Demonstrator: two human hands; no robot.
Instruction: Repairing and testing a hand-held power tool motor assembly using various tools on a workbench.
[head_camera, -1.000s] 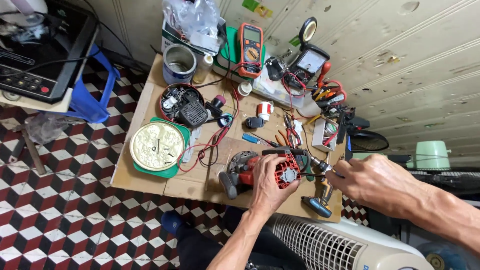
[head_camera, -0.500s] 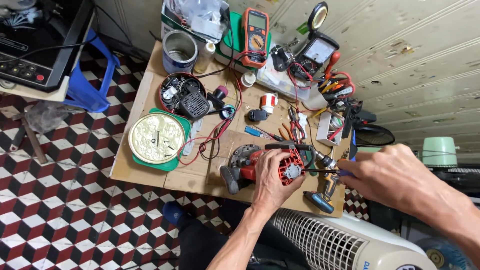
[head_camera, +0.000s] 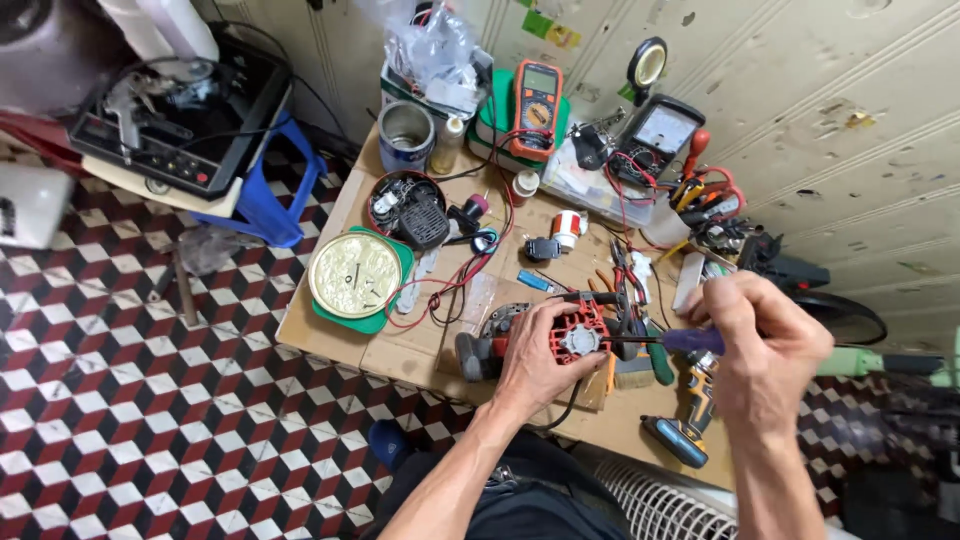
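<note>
Raised since before, the right hand (head_camera: 760, 345) now pinches a screwdriver (head_camera: 665, 342) levelled at the red motor housing (head_camera: 575, 335); the left hand (head_camera: 535, 365) clasps that housing at lower centre.

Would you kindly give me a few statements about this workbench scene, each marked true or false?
1. The left hand grips a power tool with a red housing on the wooden table. True.
2. The right hand holds a hammer. False: it holds a purple-handled screwdriver whose shaft points toward the red housing.
3. The round gold tin lid lies on a green tray to the left of the tool. True.
4. The orange multimeter lies on the floor. False: it rests at the far edge of the table, near the wall.
5. The metal can stands upright, open at the top. True.
</note>
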